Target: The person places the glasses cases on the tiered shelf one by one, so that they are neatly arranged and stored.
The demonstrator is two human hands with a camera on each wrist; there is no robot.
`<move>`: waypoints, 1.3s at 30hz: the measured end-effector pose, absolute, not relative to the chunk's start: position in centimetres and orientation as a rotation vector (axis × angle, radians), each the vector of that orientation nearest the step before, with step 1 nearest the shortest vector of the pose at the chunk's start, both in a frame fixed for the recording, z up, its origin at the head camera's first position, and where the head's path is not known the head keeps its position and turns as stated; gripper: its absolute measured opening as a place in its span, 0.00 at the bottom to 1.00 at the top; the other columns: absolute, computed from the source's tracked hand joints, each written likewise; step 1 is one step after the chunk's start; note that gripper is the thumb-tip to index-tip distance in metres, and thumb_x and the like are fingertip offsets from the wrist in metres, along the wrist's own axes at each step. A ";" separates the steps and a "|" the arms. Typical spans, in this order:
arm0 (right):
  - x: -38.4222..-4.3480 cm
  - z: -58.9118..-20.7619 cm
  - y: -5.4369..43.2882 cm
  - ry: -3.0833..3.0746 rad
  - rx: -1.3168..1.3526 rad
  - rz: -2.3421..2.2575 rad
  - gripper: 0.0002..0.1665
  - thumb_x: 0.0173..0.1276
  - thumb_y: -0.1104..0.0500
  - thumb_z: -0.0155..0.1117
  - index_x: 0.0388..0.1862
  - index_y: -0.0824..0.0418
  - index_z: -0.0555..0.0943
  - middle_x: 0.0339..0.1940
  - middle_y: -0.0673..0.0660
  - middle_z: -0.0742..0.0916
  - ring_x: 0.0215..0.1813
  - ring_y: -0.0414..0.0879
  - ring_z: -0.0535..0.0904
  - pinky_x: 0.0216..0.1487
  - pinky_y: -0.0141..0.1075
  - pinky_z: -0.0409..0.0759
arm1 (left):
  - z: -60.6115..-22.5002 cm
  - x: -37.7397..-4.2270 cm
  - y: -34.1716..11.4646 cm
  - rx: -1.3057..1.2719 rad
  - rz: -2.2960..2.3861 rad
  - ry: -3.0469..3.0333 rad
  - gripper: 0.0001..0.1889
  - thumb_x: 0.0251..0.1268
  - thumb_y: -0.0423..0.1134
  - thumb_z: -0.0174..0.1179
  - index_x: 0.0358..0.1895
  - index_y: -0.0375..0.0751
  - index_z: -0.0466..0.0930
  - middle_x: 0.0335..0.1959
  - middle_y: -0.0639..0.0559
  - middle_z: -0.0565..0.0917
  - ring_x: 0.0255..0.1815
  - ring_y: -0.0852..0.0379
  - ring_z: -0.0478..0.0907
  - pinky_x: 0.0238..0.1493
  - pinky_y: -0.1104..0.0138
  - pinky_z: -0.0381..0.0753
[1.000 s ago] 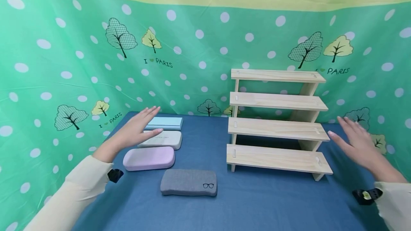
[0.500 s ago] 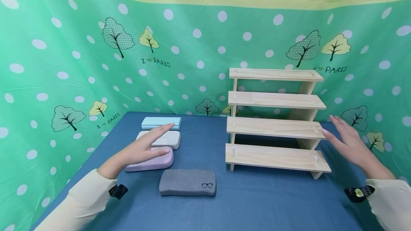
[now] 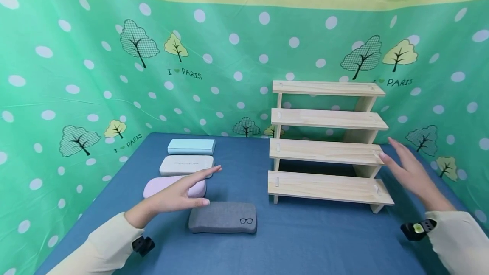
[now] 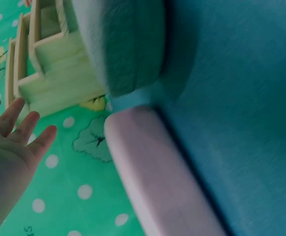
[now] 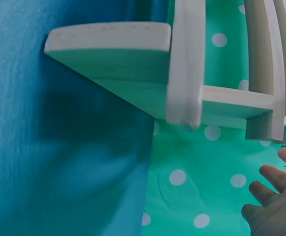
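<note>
My left hand [image 3: 175,196] hovers with straight fingers above the lilac glasses case [image 3: 154,186] and the left end of the grey glasses case [image 3: 223,217], which bears a small glasses print. It holds nothing. Behind these lie a white case [image 3: 185,164] and a light blue case [image 3: 191,146]. On the other side, my right hand [image 3: 412,175] is held in the air with fingers spread beside the right end of a wooden four-step rack [image 3: 324,152]. Nothing is in it. In the right wrist view its fingers show below the rack's shelf ends [image 5: 184,73].
A blue cloth [image 3: 298,245] covers the table. Green polka-dot fabric [image 3: 229,75] with printed trees hangs behind and at both sides. The rack's feet stand on the cloth at the right. Black wrist cameras [image 3: 143,246] are strapped to both wrists.
My left hand has come nearer and to the right, from over the white case toward the grey one. The right hand has drifted left and slightly nearer the rack. The cases stay put.
</note>
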State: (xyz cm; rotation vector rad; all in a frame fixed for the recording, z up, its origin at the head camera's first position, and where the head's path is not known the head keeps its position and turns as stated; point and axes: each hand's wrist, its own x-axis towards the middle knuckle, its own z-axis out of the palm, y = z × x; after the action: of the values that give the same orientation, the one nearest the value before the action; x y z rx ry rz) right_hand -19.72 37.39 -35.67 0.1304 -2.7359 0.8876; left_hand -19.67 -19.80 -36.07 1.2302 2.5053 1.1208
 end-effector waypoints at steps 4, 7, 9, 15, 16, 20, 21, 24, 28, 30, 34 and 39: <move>-19.7 -35.9 37.1 -2.734 0.093 0.913 0.40 0.76 0.48 0.41 0.76 0.66 0.41 0.72 0.78 0.48 0.69 0.77 0.41 0.57 0.73 0.43 | -36.8 -19.5 -19.7 1.214 1.225 2.365 0.38 0.63 0.32 0.60 0.74 0.46 0.52 0.73 0.50 0.59 0.72 0.56 0.55 0.67 0.56 0.59; -19.7 -36.1 36.9 -2.726 0.081 0.932 0.40 0.76 0.47 0.41 0.76 0.66 0.42 0.72 0.78 0.48 0.69 0.77 0.41 0.57 0.73 0.43 | -37.4 -19.3 -19.7 1.163 1.281 2.277 0.37 0.64 0.31 0.58 0.74 0.49 0.53 0.72 0.48 0.61 0.71 0.56 0.57 0.65 0.50 0.61; -19.8 -36.2 36.8 -2.715 0.084 0.945 0.40 0.76 0.48 0.41 0.76 0.65 0.42 0.72 0.78 0.48 0.69 0.77 0.41 0.57 0.73 0.43 | -37.8 -19.2 -19.7 1.146 1.289 2.252 0.36 0.64 0.31 0.58 0.74 0.49 0.53 0.71 0.47 0.62 0.71 0.57 0.59 0.65 0.51 0.62; -19.9 -36.2 36.5 -2.682 0.072 0.995 0.40 0.76 0.47 0.41 0.76 0.63 0.42 0.73 0.76 0.47 0.70 0.76 0.40 0.58 0.73 0.42 | -38.9 -18.9 -19.7 1.145 1.318 2.173 0.36 0.62 0.31 0.60 0.72 0.37 0.55 0.69 0.36 0.63 0.70 0.59 0.60 0.66 0.60 0.62; -20.0 -36.2 36.4 -2.679 0.062 1.004 0.40 0.76 0.47 0.41 0.77 0.62 0.42 0.73 0.76 0.47 0.70 0.76 0.40 0.58 0.73 0.43 | -39.1 -18.9 -19.7 1.142 1.326 2.169 0.35 0.61 0.31 0.61 0.71 0.36 0.56 0.68 0.35 0.64 0.69 0.60 0.61 0.66 0.62 0.62; -20.4 -36.3 36.2 -2.656 0.037 1.073 0.39 0.76 0.46 0.40 0.77 0.62 0.42 0.73 0.75 0.49 0.71 0.75 0.41 0.60 0.71 0.43 | -39.7 -18.8 -19.8 1.111 1.351 2.182 0.35 0.60 0.32 0.63 0.70 0.36 0.59 0.67 0.34 0.66 0.68 0.62 0.62 0.65 0.71 0.60; -20.4 -36.3 36.2 -2.650 0.030 1.096 0.39 0.76 0.46 0.39 0.77 0.62 0.42 0.73 0.75 0.49 0.71 0.74 0.41 0.60 0.70 0.44 | -39.7 -18.8 -19.9 1.100 1.358 2.187 0.35 0.59 0.33 0.63 0.70 0.36 0.60 0.66 0.34 0.67 0.67 0.62 0.63 0.64 0.72 0.60; -20.6 -36.3 35.9 -2.621 0.019 1.199 0.40 0.76 0.44 0.38 0.76 0.62 0.41 0.74 0.73 0.50 0.72 0.72 0.43 0.62 0.68 0.44 | -39.9 -18.8 -20.2 1.050 1.372 2.192 0.34 0.58 0.34 0.65 0.68 0.34 0.63 0.64 0.34 0.69 0.65 0.62 0.66 0.63 0.72 0.62; -20.8 -36.3 35.6 -2.606 -0.012 1.319 0.41 0.76 0.41 0.36 0.76 0.63 0.40 0.75 0.70 0.49 0.72 0.70 0.43 0.63 0.66 0.44 | -40.1 -18.9 -20.8 1.013 1.376 2.192 0.34 0.56 0.35 0.67 0.66 0.31 0.65 0.62 0.35 0.71 0.63 0.62 0.68 0.62 0.72 0.64; -21.0 -36.3 35.5 -2.609 -0.029 1.353 0.43 0.75 0.40 0.35 0.76 0.62 0.39 0.75 0.69 0.47 0.72 0.69 0.42 0.64 0.66 0.44 | -40.3 -18.9 -21.0 1.012 1.373 2.189 0.34 0.55 0.36 0.68 0.65 0.31 0.65 0.62 0.35 0.72 0.63 0.62 0.68 0.62 0.73 0.63; -21.2 -36.2 35.3 -2.607 -0.070 1.404 0.43 0.75 0.38 0.33 0.76 0.61 0.40 0.75 0.68 0.47 0.73 0.69 0.40 0.64 0.66 0.43 | -40.8 -19.1 -21.2 1.014 1.358 2.172 0.35 0.54 0.37 0.69 0.65 0.34 0.66 0.62 0.37 0.72 0.63 0.64 0.67 0.61 0.76 0.61; -21.5 -36.6 35.0 -2.570 -0.100 1.476 0.41 0.76 0.39 0.31 0.76 0.60 0.40 0.75 0.68 0.47 0.72 0.70 0.42 0.64 0.66 0.43 | -41.2 -19.4 -21.2 1.005 1.348 2.138 0.35 0.52 0.38 0.70 0.65 0.37 0.68 0.63 0.40 0.72 0.62 0.63 0.67 0.60 0.76 0.61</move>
State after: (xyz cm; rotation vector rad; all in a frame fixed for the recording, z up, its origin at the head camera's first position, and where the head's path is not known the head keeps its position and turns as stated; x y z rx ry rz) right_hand -21.50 35.03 -36.63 -0.0995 -2.5697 1.4758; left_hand -19.45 -21.23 -41.21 1.0051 2.1381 1.3481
